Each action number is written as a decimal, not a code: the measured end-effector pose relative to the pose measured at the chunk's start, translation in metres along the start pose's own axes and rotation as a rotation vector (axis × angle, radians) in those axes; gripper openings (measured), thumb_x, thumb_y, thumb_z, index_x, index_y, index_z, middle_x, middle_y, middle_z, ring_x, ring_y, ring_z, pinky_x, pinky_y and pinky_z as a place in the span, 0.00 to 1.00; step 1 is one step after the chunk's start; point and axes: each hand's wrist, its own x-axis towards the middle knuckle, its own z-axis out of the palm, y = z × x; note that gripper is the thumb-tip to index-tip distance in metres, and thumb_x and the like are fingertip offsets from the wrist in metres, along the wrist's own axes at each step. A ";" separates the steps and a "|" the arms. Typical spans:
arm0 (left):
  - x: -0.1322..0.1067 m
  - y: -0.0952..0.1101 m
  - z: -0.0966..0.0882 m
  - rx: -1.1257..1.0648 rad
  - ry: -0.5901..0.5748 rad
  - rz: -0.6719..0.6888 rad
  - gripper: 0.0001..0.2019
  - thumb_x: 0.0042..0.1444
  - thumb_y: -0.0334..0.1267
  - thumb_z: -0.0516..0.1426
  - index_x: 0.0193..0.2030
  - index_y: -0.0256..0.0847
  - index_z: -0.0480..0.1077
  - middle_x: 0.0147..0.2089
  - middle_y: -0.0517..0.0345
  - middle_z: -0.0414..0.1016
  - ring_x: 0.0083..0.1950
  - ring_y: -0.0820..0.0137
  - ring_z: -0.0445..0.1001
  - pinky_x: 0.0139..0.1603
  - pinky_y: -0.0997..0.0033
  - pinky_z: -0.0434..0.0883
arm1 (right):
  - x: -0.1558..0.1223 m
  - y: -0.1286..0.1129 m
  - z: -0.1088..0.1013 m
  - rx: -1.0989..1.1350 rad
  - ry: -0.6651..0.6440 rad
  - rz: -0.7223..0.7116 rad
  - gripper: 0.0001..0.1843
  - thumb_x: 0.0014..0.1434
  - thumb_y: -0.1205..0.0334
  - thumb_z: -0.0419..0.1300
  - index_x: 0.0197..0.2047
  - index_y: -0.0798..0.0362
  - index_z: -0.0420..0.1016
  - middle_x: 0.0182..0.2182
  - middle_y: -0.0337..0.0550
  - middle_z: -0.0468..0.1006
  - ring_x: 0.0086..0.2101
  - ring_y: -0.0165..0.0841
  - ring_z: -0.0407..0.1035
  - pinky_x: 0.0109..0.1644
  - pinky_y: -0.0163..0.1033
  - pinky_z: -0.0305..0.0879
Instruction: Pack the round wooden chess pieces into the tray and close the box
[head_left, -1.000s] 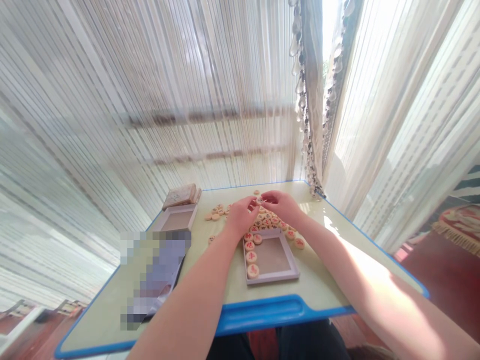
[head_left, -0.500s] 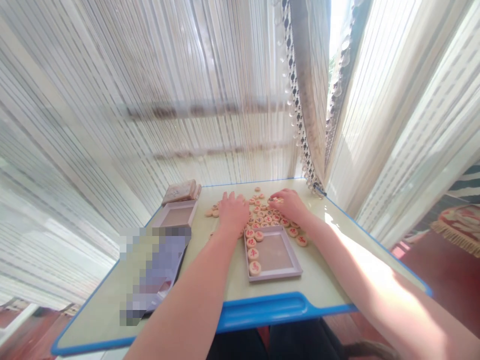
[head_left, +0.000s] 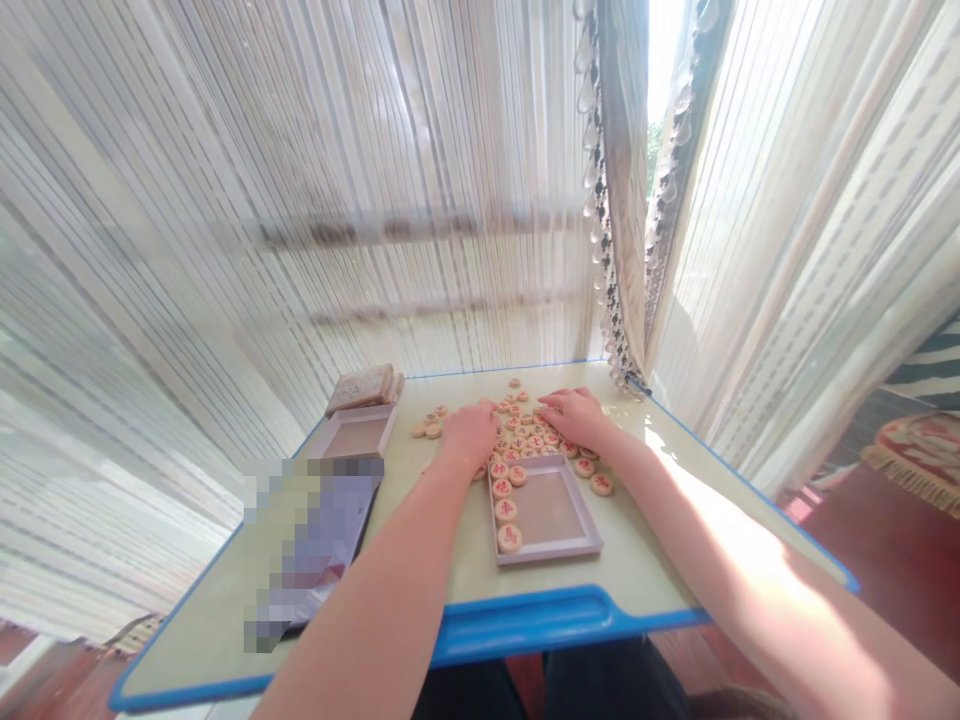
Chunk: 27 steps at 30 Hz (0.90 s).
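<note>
Pale wood-coloured round pieces (head_left: 534, 441) with painted characters, red on the nearer ones, lie in a loose single-layer spread just beyond an open shallow box (head_left: 549, 552) on the counter (head_left: 637, 580). Box contents: four pieces in a file along the left wall, plus a fifth piece (head_left: 517, 476) beside the farthest; the remaining floor is bare.

Left hand (head_left: 471, 432): palm down at the left margin of the spread, fingers bent forward. Fingertips hidden behind the knuckles; cannot tell whether a piece is held. Right hand (head_left: 576, 415): low over the right margin, fingers loosely extended and slightly parted, no piece visible in its grasp.

Surroundings: left-hand piece group (head_left: 433, 431) near the left wrist; second shallow box (head_left: 358, 436) further left, a closed-looking packet (head_left: 361, 386) behind it; a pixelated flat object (head_left: 322, 545) nearer the viewer.

Risks (judgement): inward pressure from both hands could ride pieces over one another or push some against the box's far wall, nudging it. The file has no support on its right, so a jolt would probably skew it. The outlying piece (head_left: 601, 484) sits close to the right forearm and could be brushed aside; the far piece (head_left: 514, 383) could reach the rear edge if knocked outward.
</note>
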 end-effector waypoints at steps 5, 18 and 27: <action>0.001 -0.002 0.002 -0.014 0.030 -0.009 0.15 0.60 0.38 0.45 0.46 0.43 0.71 0.43 0.51 0.78 0.47 0.61 0.73 0.46 0.64 0.65 | 0.001 0.002 -0.001 -0.088 0.007 0.071 0.20 0.61 0.57 0.47 0.51 0.52 0.73 0.50 0.49 0.73 0.49 0.39 0.64 0.54 0.42 0.52; 0.000 -0.003 0.004 -0.001 0.048 0.044 0.15 0.58 0.36 0.46 0.41 0.42 0.74 0.44 0.51 0.77 0.47 0.64 0.72 0.47 0.66 0.66 | 0.000 0.004 -0.003 -0.028 -0.089 0.201 0.21 0.61 0.64 0.45 0.54 0.56 0.69 0.48 0.54 0.75 0.49 0.39 0.67 0.53 0.40 0.58; -0.001 0.000 0.004 -0.007 0.032 0.017 0.14 0.60 0.37 0.46 0.41 0.41 0.72 0.46 0.53 0.75 0.48 0.65 0.71 0.49 0.66 0.66 | -0.004 -0.009 -0.010 -0.048 -0.105 0.136 0.20 0.60 0.62 0.45 0.49 0.55 0.73 0.49 0.52 0.74 0.49 0.38 0.67 0.53 0.40 0.57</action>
